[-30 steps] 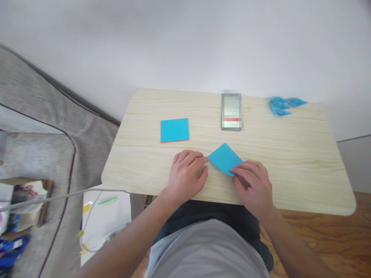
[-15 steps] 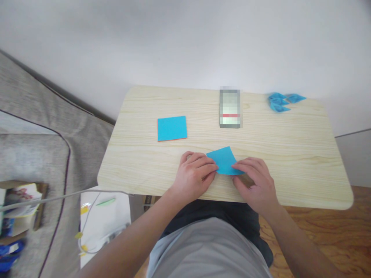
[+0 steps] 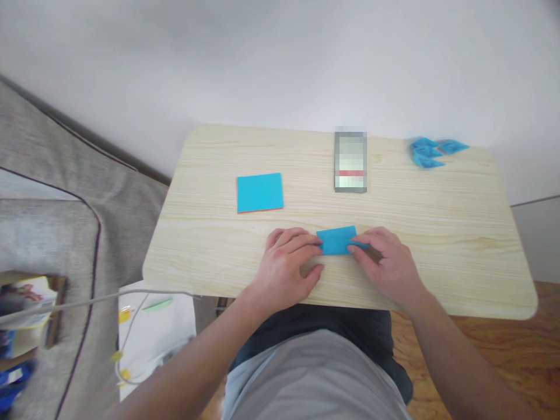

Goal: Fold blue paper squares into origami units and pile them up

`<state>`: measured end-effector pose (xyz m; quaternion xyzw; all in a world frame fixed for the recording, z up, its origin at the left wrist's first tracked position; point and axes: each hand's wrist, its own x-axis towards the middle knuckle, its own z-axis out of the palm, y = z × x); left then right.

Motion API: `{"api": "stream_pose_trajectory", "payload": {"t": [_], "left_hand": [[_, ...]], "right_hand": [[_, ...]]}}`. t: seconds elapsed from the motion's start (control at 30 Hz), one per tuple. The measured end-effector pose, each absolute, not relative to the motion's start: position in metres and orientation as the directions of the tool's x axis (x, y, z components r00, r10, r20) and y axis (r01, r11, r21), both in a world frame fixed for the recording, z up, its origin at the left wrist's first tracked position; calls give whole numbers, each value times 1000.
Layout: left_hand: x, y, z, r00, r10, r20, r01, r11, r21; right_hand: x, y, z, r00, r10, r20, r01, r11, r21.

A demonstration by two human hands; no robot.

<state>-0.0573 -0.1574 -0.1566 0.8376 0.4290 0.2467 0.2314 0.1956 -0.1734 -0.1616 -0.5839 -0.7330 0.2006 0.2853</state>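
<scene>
blue paper (image 3: 335,241): laid folded on table (image 3: 446,251), between hands | left hand (image 3: 284,268): fingertips rested at left end, thumb clear | right hand (image 3: 388,261): right end pinched by thumb and fingers | technique: edges best aligned, left end pinned, before crease is pressed

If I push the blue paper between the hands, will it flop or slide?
The blue paper looks thin, so it's probably light and bendy. It lies low, so it likely won't roll. With the left hand and right hand at its ends, it may crease before sliding.
</scene>
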Motion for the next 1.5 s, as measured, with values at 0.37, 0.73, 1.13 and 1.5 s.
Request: {"api": "stream_pose_trajectory", "payload": {"t": [0.37,0.73,1.13,1.5], "left_hand": [[-64,-157,-159,504,832,231,575,-523,629],[-58,-157,-154,488,853,185,598,-481,641],[-61,-160,-154,578,802,150,588,-537,605],[-63,-160,-154,590,799,118,600,-532,598]], "right_hand": [[188,-154,-164,-190,968,162,816,248,-522],[185,-150,-158,-202,974,106,821,228,-523],[184,-151,-157,-181,978,103,841,208,-500],[181,-152,-154,-181,981,63,864,189,-466]]}}
